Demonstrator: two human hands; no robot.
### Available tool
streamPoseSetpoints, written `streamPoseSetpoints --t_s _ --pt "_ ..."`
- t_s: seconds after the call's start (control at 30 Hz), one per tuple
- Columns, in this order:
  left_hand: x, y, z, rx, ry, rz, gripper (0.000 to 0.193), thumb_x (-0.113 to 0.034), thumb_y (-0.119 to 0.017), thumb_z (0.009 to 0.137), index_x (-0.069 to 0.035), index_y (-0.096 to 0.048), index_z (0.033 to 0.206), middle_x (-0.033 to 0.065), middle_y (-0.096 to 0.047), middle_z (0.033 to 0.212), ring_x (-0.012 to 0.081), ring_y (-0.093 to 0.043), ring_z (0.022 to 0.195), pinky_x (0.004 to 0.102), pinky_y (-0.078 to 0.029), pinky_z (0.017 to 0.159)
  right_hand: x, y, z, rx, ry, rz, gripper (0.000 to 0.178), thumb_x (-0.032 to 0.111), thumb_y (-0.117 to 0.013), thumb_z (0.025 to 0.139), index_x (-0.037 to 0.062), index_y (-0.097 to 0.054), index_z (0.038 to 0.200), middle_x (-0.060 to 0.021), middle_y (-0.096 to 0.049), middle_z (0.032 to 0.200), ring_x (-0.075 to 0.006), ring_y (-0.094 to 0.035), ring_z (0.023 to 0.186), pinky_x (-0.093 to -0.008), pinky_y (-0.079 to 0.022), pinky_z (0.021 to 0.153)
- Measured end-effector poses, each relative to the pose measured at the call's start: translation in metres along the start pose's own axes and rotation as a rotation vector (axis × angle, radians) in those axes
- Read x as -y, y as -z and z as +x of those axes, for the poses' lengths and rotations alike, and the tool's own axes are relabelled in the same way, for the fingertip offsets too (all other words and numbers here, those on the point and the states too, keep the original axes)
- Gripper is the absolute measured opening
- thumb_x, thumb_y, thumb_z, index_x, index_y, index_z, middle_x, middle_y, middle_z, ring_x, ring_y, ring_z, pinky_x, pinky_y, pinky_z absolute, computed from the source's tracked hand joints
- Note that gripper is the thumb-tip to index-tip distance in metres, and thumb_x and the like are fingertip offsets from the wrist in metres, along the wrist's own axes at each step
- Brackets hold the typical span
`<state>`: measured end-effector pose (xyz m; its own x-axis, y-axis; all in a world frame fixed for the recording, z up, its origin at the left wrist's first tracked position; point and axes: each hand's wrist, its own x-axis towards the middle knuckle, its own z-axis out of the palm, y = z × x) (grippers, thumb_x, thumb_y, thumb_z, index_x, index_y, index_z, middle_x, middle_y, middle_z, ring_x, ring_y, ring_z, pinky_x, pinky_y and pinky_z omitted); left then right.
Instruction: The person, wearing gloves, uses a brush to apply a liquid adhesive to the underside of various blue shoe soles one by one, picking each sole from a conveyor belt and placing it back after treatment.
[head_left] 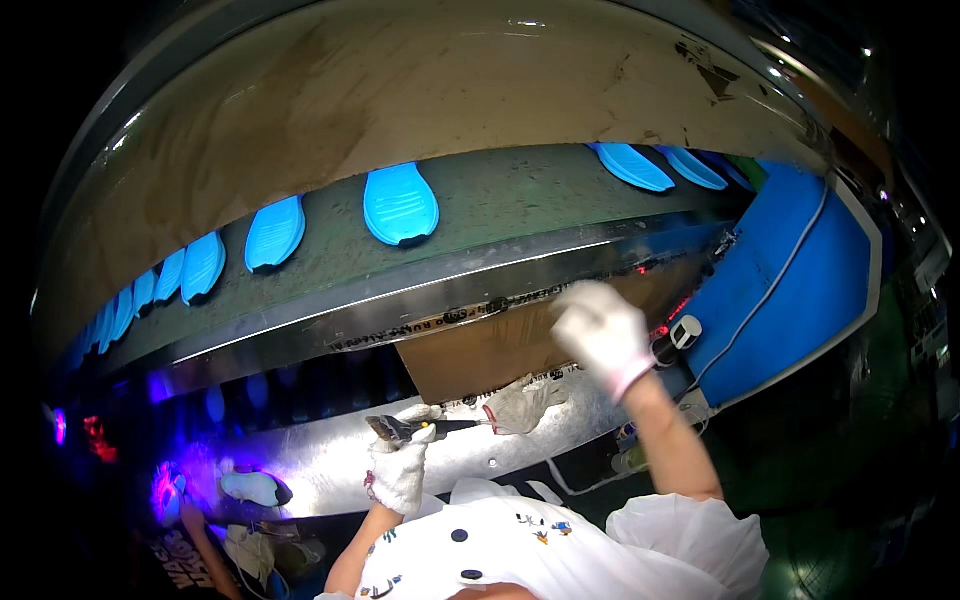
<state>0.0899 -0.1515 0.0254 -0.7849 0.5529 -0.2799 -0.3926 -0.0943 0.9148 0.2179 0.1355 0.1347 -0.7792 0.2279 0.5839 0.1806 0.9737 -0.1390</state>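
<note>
My left hand (398, 478), in a white glove, is closed around what looks like a dark-bristled brush (385, 428) just above the shiny metal shelf (340, 455). A dark, thin handle-like piece reaches right from that hand, and I cannot tell if it belongs to the brush. Next to it lies a crumpled greyish-white glove or cloth (522, 408). My right hand (600, 335), also gloved in white, is raised in front of the brown cardboard (480, 350). Motion smears its fingers, so whether it holds anything is unclear.
Blue shoe soles (400, 203) lie spaced along the green conveyor belt (500, 205) under a curved beige hood (420, 80). A blue panel (780, 270) with a cable stands right, near a black-and-white cylinder (677, 340). At left, another person's hand (192, 518) is beside purple-lit soles.
</note>
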Motion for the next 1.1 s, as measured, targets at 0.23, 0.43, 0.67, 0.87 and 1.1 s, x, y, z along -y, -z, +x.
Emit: streamPoseSetpoints --t_s 0.23,0.43,0.67,0.87,1.1 --pt "0.006 -0.017 -0.006 0.103 -0.067 -0.046 0.017 0.003 -0.065 0.088 0.001 -0.068 0.105 0.0125 -0.071 0.099 0.0236 -0.068 0.096 0.0363 -0.055 0.089 -0.223 0.049 0.083 -0.290 -1.077 0.047 0.077 0.048 -0.064 0.091 0.0084 -0.038 0.151 -0.0199 -0.040 0.153 -0.0371 -0.058 0.123 -0.0424 -0.056 0.091" --pt "0.020 -0.014 0.000 0.046 0.019 -0.070 0.019 -0.001 -0.070 0.090 0.002 -0.068 0.108 0.0108 -0.072 0.101 0.0192 -0.068 0.093 0.0323 -0.056 0.085 -0.329 0.001 0.097 -0.271 -0.954 -0.103 0.064 0.039 -0.066 0.093 0.0066 -0.047 0.146 -0.0204 -0.069 0.119 -0.0288 -0.070 0.102 -0.0346 -0.056 0.079" --pt "0.019 -0.017 -0.003 0.062 0.000 -0.109 0.023 -0.002 -0.071 0.089 0.000 -0.068 0.112 0.0071 -0.071 0.102 0.0141 -0.066 0.091 0.0282 -0.054 0.082 -0.222 0.022 0.063 -0.356 -0.965 0.516 0.053 0.015 -0.064 0.094 -0.0033 -0.049 0.142 -0.0127 -0.066 0.085 -0.0152 -0.057 0.053 -0.0304 -0.052 0.051" --pt "0.024 -0.037 0.011 0.150 0.079 -0.050 0.022 -0.002 -0.071 0.090 -0.001 -0.067 0.111 0.0051 -0.070 0.101 0.0124 -0.064 0.087 0.0263 -0.052 0.078 -0.155 0.006 0.094 -0.180 -0.776 0.272 0.051 0.042 -0.056 0.099 -0.0013 -0.064 0.125 -0.0207 -0.072 0.105 -0.0283 -0.070 0.088 -0.0380 -0.055 0.082" --pt "0.018 -0.044 0.016 0.104 0.057 0.069 0.021 -0.002 -0.072 0.088 0.001 -0.069 0.109 0.0076 -0.071 0.102 0.0148 -0.066 0.091 0.0279 -0.054 0.083 -0.263 0.049 0.099 -0.562 -0.931 0.085 0.073 0.061 -0.054 0.091 0.0031 -0.055 0.135 -0.0218 -0.064 0.127 -0.0387 -0.062 0.112 -0.0438 -0.049 0.095"
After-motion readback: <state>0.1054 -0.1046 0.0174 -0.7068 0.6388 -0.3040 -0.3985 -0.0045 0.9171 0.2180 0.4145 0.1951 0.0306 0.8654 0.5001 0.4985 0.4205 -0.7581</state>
